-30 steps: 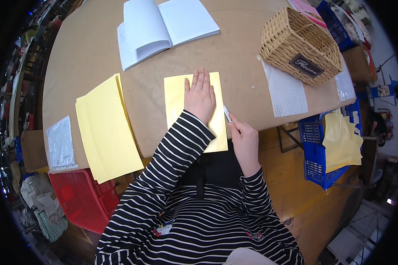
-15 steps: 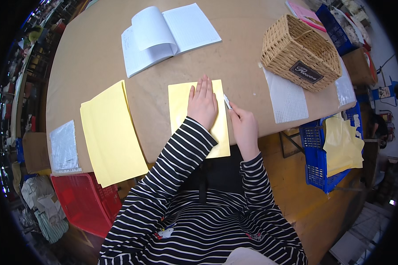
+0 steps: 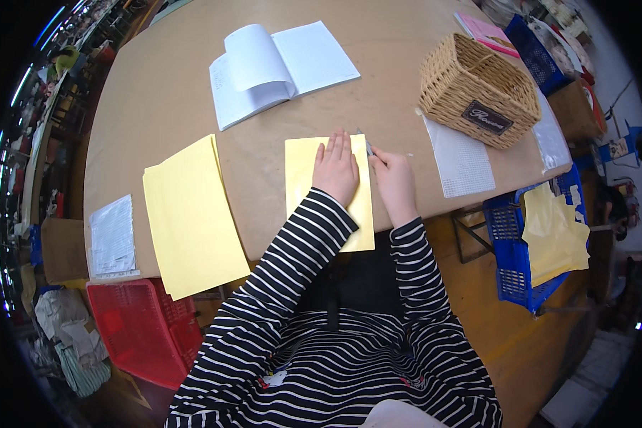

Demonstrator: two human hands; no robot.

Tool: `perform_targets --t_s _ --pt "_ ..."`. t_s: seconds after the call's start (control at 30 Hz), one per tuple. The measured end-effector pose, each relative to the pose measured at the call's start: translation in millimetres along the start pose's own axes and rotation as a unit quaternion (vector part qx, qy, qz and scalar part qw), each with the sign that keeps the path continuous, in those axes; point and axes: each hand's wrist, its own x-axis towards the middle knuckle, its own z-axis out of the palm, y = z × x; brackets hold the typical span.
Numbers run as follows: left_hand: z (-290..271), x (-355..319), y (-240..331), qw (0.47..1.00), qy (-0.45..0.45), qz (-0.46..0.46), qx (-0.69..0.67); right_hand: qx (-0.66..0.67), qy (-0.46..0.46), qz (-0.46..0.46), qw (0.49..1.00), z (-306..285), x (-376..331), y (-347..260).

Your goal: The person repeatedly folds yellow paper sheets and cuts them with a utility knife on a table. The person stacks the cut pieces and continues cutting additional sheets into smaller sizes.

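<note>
My left hand (image 3: 337, 173) lies flat, fingers stretched out, on a yellow sheet of paper (image 3: 301, 171) near the middle of the table's front edge. Whether it is one sheet or several layers, I cannot tell. In my right hand (image 3: 394, 182) is a slim grey utility knife (image 3: 369, 148), gripped between thumb and fingers. Its tip points away from me, beside the upper right edge of the paper. Most of its handle is hidden by my fingers. To the left, a stack of larger yellow sheets (image 3: 192, 214) overhangs the front edge.
An open notebook (image 3: 314, 60) lies beyond the paper on the brown-covered table (image 3: 157, 93). A wicker basket (image 3: 442, 78) stands at the right on a gridded white sheet (image 3: 464, 167). Below the edge are a red crate (image 3: 132, 321) and a blue crate (image 3: 506, 267) with yellow paper scraps (image 3: 549, 235).
My right hand has moved away from me with the knife, along the paper's right edge. My left hand stays flat on the paper. The whole view has shifted slightly.
</note>
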Motion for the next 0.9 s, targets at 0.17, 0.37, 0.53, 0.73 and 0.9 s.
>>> perform_targets --t_s 0.17,0.37,0.53,0.73,0.9 --pt "4 -1 -3 1.0 0.016 0.023 -0.013 -0.123 0.139 -0.003 0.983 -21 -16 9" --pt "-4 3 2 0.999 -0.033 0.015 -0.014 -0.053 0.123 -0.041 0.99 -94 -25 28" --pt "-64 -32 25 0.993 -0.068 0.081 -0.047 -0.171 0.021 -0.077 0.982 -77 -21 29" --pt "-105 -111 38 0.957 -0.217 0.108 -0.157 -0.182 0.182 -0.239 0.936 -69 -25 15" --pt "-111 -119 20 0.924 -0.144 -0.162 -0.316 0.101 0.056 -0.042 0.992 -76 -109 3"
